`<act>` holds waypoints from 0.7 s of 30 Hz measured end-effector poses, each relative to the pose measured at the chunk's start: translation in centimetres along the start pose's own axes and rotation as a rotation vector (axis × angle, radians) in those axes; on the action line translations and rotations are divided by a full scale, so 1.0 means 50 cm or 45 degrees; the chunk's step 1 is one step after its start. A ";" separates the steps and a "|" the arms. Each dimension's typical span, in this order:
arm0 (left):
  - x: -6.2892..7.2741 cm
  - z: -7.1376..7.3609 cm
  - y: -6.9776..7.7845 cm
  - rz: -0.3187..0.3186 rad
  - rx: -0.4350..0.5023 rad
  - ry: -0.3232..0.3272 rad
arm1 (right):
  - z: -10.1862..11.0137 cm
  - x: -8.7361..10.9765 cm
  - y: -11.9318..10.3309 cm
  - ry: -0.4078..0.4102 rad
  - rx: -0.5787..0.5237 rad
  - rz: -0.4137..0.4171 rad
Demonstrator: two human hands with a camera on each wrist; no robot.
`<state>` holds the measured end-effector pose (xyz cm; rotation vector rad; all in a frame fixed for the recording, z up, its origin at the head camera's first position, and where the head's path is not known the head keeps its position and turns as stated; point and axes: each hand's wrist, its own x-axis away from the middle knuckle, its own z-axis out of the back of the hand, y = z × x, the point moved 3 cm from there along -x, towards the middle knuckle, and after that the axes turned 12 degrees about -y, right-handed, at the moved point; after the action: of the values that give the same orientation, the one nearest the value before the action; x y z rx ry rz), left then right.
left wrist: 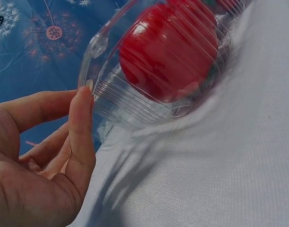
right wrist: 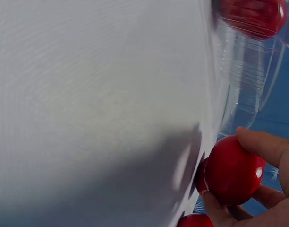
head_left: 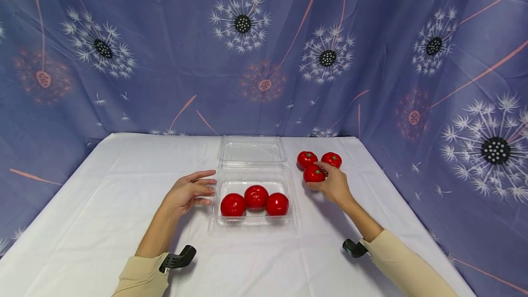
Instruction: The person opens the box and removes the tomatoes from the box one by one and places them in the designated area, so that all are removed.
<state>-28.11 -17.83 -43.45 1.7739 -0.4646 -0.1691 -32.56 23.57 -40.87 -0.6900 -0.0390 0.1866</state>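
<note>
- Right hand (head_left: 333, 186): thumb and fingers pinch one tomato (head_left: 313, 174), reaching in from the table's near right corner, toward its far edge.
- Left hand (head_left: 184, 194): fingers spread, tips at the left rim of the clear box (head_left: 253, 218); the palm faces the box.
- Key relation: the pinched tomato lies right of the box and farther toward the table's far right corner; the right hand is nearer to it. The tomato is round, with no evident long axis. The box's wide side runs parallel to the table's far edge.
- Box: holds three tomatoes (head_left: 256, 197); its lid (head_left: 251, 150) is folded back toward the far edge.
- Beyond the right hand: two loose tomatoes (head_left: 332, 160) on the table (head_left: 95, 205).
</note>
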 end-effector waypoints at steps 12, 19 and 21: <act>0.000 0.001 -0.001 -0.006 0.020 0.005 | -0.014 -0.005 0.015 0.019 0.014 -0.012; 0.001 0.001 -0.001 -0.003 0.014 0.014 | -0.017 -0.007 0.021 0.036 0.012 -0.012; 0.001 0.000 0.000 -0.005 0.017 0.013 | -0.017 -0.007 0.023 0.041 0.009 -0.013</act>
<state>-28.04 -17.86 -43.45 1.7884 -0.4565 -0.1600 -33.02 23.82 -42.25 -0.6853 -0.0111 0.1661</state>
